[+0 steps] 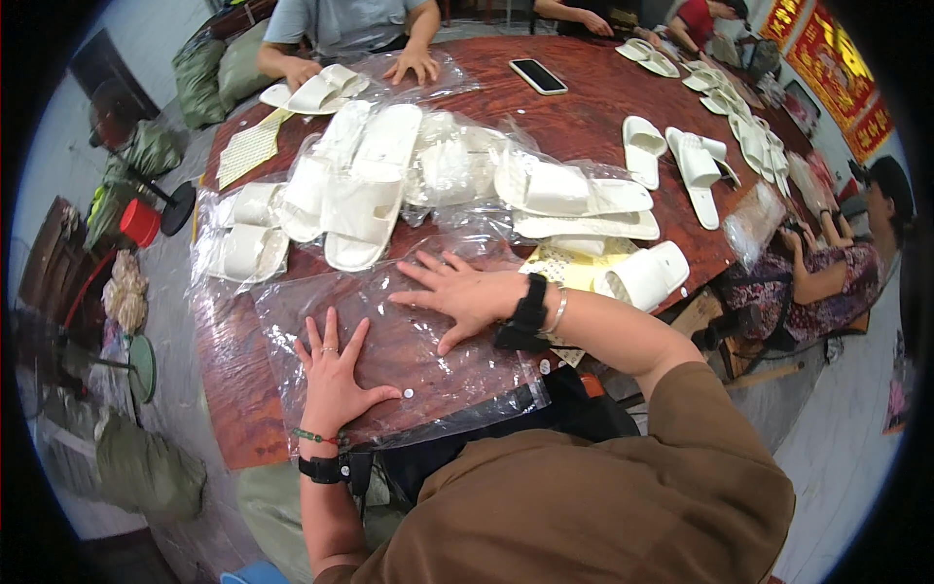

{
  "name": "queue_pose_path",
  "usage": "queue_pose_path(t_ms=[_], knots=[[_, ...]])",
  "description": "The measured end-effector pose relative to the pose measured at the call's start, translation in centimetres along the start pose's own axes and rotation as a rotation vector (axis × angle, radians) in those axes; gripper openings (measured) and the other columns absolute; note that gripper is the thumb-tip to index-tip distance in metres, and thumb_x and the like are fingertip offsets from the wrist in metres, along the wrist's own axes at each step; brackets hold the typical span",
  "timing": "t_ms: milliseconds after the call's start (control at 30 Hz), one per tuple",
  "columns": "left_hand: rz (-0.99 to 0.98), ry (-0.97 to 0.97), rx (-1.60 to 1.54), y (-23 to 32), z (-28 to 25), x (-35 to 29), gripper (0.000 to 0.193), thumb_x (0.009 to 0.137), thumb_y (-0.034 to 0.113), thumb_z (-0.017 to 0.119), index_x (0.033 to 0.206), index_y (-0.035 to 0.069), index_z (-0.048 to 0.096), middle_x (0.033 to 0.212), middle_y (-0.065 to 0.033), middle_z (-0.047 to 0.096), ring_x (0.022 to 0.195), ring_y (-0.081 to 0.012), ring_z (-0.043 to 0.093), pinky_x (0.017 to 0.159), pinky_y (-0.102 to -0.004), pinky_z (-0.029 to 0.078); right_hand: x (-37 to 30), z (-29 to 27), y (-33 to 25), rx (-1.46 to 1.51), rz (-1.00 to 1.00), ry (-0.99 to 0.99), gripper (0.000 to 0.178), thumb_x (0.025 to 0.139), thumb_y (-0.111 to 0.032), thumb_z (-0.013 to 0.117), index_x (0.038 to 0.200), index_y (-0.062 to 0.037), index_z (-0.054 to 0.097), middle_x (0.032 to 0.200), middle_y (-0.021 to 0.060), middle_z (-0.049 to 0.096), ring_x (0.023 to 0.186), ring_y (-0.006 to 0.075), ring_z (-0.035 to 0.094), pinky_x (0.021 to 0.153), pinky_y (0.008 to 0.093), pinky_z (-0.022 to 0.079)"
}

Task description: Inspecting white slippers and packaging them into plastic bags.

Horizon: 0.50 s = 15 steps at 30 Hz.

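A clear plastic bag [389, 375] lies flat at the near edge of the table. My left hand [334, 378] presses on it with the fingers spread, a ring on one of them. Farther up the bag, my right hand [465, 294] also rests palm down, its fingers stretched apart. Just beyond my hands sits a heap of white slippers [365, 200], several of them in clear plastic. Beside my right wrist a single white slipper [654, 277] lies on a yellow sheet [559, 268].
The red-brown wooden table [574, 112] holds a phone [538, 76] and more loose slippers [696, 170] on the right. A person in a grey shirt [350, 24] handles slippers opposite. Another person in patterned clothes [827, 282] sits at right. Yellowish sheets [251, 151] lie far left.
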<state>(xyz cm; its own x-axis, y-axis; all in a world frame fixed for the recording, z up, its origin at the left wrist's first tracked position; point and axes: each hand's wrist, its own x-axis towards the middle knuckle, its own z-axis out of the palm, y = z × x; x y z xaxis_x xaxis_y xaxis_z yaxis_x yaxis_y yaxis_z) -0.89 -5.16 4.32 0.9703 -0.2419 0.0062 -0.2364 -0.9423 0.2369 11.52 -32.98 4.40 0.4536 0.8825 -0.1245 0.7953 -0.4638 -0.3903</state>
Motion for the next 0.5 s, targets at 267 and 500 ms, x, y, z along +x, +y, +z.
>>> queue_pose_path(t_ms=[267, 500], knots=[[0.02, 0.005, -0.024, 0.1, 0.4, 0.1, 0.113, 0.055, 0.074, 0.082, 0.151, 0.025, 0.049, 0.166, -0.0227, 0.02, 0.151, -0.0537, 0.009, 0.116, -0.0719, 0.007, -5.2, -12.5, 3.2, 0.062, 0.183, 0.473, 0.02, 0.092, -0.022, 0.07, 0.102, -0.0047, 0.07, 0.097, 0.0153, 0.071, 0.093, 0.033, 0.068, 0.082, 0.0434, 0.054], [-0.011, -0.018, 0.007, 0.2, -0.1, 0.3, 0.114, 0.056, 0.072, 0.082, 0.153, 0.024, 0.046, 0.167, -0.0213, 0.018, 0.152, -0.0511, 0.008, 0.118, -0.068, 0.008, -15.4, -16.5, 9.7, -0.239, 0.882, 0.151, 0.046, 0.08, -0.041, 0.078, 0.103, -0.001, 0.074, 0.1, 0.0219, 0.073, 0.096, 0.0379, 0.07, 0.082, 0.0445, 0.055]])
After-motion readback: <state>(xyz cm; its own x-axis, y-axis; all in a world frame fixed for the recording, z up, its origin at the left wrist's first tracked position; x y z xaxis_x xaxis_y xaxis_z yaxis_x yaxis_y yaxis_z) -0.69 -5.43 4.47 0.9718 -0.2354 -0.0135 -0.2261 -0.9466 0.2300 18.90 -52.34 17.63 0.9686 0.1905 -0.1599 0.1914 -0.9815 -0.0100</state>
